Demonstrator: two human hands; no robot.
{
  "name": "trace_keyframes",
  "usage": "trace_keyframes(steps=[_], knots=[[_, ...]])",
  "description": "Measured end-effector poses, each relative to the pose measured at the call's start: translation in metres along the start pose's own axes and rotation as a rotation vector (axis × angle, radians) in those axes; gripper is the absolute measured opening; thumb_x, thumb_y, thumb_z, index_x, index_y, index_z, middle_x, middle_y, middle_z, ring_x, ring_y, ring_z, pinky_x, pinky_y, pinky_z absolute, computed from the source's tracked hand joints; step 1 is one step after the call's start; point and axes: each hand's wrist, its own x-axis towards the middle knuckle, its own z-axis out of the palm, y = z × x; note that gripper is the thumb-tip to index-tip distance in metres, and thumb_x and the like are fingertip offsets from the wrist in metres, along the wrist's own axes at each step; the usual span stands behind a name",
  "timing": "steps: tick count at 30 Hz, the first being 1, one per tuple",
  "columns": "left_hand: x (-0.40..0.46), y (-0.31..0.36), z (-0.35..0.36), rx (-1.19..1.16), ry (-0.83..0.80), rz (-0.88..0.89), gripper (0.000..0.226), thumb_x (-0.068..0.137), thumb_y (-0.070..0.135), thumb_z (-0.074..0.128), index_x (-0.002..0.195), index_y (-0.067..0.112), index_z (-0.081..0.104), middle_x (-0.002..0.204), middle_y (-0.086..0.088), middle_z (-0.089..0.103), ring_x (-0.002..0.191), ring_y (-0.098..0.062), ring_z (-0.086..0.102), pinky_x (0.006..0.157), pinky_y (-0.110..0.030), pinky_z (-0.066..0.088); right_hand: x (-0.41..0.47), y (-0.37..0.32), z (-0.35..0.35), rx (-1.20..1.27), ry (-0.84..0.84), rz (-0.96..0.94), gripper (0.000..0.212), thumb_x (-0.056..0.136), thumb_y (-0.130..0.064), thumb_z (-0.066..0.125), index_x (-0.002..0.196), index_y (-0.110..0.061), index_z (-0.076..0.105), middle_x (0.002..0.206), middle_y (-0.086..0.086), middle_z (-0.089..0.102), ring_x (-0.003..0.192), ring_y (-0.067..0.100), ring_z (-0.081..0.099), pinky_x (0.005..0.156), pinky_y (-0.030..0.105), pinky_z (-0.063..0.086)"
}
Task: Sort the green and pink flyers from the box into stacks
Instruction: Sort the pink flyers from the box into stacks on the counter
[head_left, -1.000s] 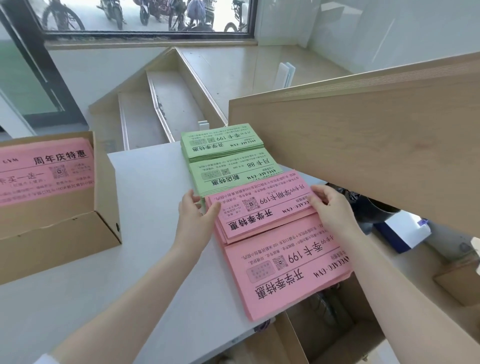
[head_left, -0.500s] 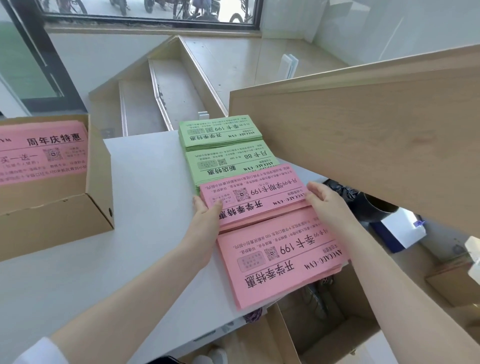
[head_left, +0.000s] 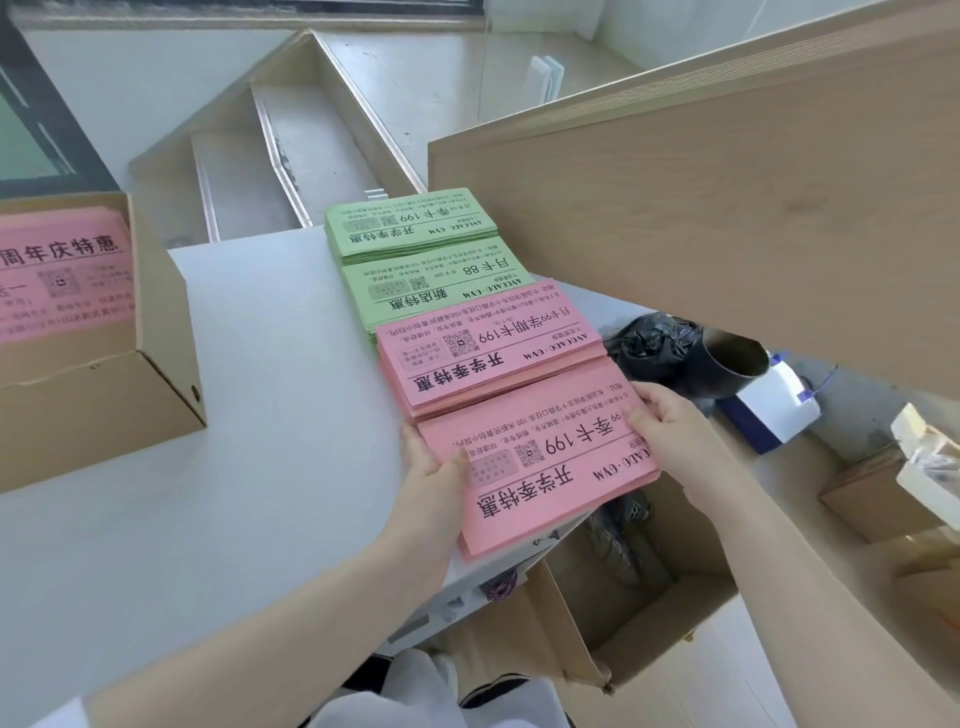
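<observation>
Four flyer stacks lie in a row along the right side of the white table (head_left: 249, 467). Farthest is a green stack (head_left: 410, 223), then a second green stack (head_left: 436, 291), a pink stack (head_left: 483, 345) and the nearest pink stack (head_left: 540, 462), which overhangs the table's edge. My left hand (head_left: 434, 475) grips the nearest pink stack at its left end, thumb on top. At its right end my right hand (head_left: 670, 421) holds it with the fingers curled over the edge. A cardboard box (head_left: 156, 332) at the left holds more pink flyers (head_left: 62, 270).
A large wooden panel (head_left: 701, 218) leans over the table's right side. Below the table stand an open cardboard box (head_left: 670, 623), a black bag and bin (head_left: 691, 353) and a white-blue box (head_left: 774, 405). A stairwell (head_left: 270, 156) lies beyond the table.
Both hands have moved from the third stack, the farther pink one, towards me to the nearest pink stack and now hold its two ends. The camera has tilted down.
</observation>
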Motion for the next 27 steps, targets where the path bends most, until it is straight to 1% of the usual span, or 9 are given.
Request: trace_keyframes(steps=[5, 8, 11, 13, 16, 17, 21, 24, 27], knots=[[0.002, -0.002, 0.003, -0.013, 0.031, -0.008, 0.061, 0.099, 0.015, 0.035, 0.141, 0.050, 0.008, 0.144, 0.009, 0.038, 0.110, -0.018, 0.059, 0.091, -0.047, 0.051, -0.002, 0.000, -0.001, 0.064, -0.017, 0.017, 0.027, 0.097, -0.017, 0.045, 0.120, -0.027, 0.053, 0.102, -0.005, 0.068, 0.086, 0.016, 0.068, 0.079, 0.042, 0.056], [0.000, -0.001, 0.002, 0.002, 0.035, -0.015, 0.061, 0.099, 0.016, 0.037, 0.143, 0.045, 0.006, 0.146, 0.009, 0.035, 0.117, -0.016, 0.054, 0.099, -0.044, 0.045, -0.003, -0.005, -0.006, -0.042, -0.042, -0.020, 0.024, 0.098, -0.023, 0.044, 0.119, -0.024, 0.055, 0.105, -0.009, 0.066, 0.091, 0.013, 0.065, 0.085, 0.042, 0.053], [-0.008, 0.010, -0.005, 0.009, 0.045, 0.005, 0.067, 0.099, 0.016, 0.040, 0.147, 0.037, -0.003, 0.150, 0.017, 0.020, 0.125, -0.004, 0.037, 0.104, -0.025, 0.027, -0.008, -0.016, -0.006, -0.338, 0.203, -0.168, 0.030, 0.096, -0.029, 0.045, 0.122, -0.019, 0.054, 0.112, -0.006, 0.061, 0.102, 0.015, 0.057, 0.090, 0.040, 0.048], [-0.012, 0.019, -0.016, 0.083, 0.049, 0.049, 0.067, 0.099, 0.018, 0.041, 0.147, 0.034, -0.002, 0.152, 0.020, 0.007, 0.127, 0.003, 0.022, 0.100, -0.022, 0.018, -0.016, -0.033, 0.004, -0.353, 0.298, -0.359, 0.026, 0.094, -0.026, 0.048, 0.116, -0.016, 0.060, 0.110, 0.000, 0.064, 0.098, 0.015, 0.058, 0.085, 0.035, 0.049], [-0.017, 0.036, -0.040, 0.208, 0.031, 0.204, 0.054, 0.097, 0.012, 0.042, 0.140, 0.038, 0.022, 0.144, 0.021, 0.022, 0.125, 0.006, 0.022, 0.102, -0.021, 0.019, -0.022, -0.075, 0.042, -0.354, 0.132, -0.602, 0.017, 0.093, -0.019, 0.054, 0.102, -0.013, 0.067, 0.092, -0.002, 0.068, 0.078, 0.008, 0.057, 0.069, 0.010, 0.042], [-0.020, 0.043, -0.050, 0.222, 0.027, 0.272, 0.048, 0.096, 0.007, 0.042, 0.132, 0.037, 0.033, 0.140, 0.019, 0.031, 0.126, 0.005, 0.028, 0.103, -0.021, 0.022, -0.022, -0.091, 0.059, -0.338, 0.062, -0.654, 0.016, 0.092, -0.017, 0.054, 0.099, -0.013, 0.068, 0.089, -0.003, 0.069, 0.075, 0.009, 0.058, 0.067, 0.009, 0.042], [-0.036, 0.081, -0.103, 0.248, 0.049, 0.497, 0.038, 0.092, -0.005, 0.043, 0.107, 0.028, 0.054, 0.112, 0.012, 0.060, 0.103, -0.002, 0.057, 0.094, -0.024, 0.043, -0.020, -0.161, 0.132, -0.213, -0.120, -0.780, 0.015, 0.090, -0.012, 0.054, 0.094, -0.013, 0.069, 0.087, -0.001, 0.071, 0.079, 0.018, 0.064, 0.072, 0.023, 0.048], [-0.046, 0.117, -0.160, 0.302, 0.123, 0.639, 0.025, 0.085, 0.008, 0.045, 0.099, 0.023, 0.060, 0.097, 0.013, 0.065, 0.088, -0.009, 0.063, 0.080, -0.020, 0.049, -0.027, -0.217, 0.188, -0.132, -0.227, -0.822, 0.016, 0.090, -0.007, 0.054, 0.093, -0.013, 0.069, 0.090, -0.002, 0.070, 0.084, 0.015, 0.063, 0.072, 0.018, 0.046], [-0.050, 0.159, -0.223, 0.350, 0.250, 0.762, 0.023, 0.084, 0.010, 0.045, 0.092, 0.021, 0.063, 0.084, 0.006, 0.067, 0.076, -0.009, 0.063, 0.075, -0.019, 0.049, -0.035, -0.267, 0.243, -0.050, -0.334, -0.813, 0.017, 0.090, -0.007, 0.054, 0.097, -0.013, 0.068, 0.093, -0.004, 0.067, 0.089, 0.011, 0.061, 0.074, 0.016, 0.046]])
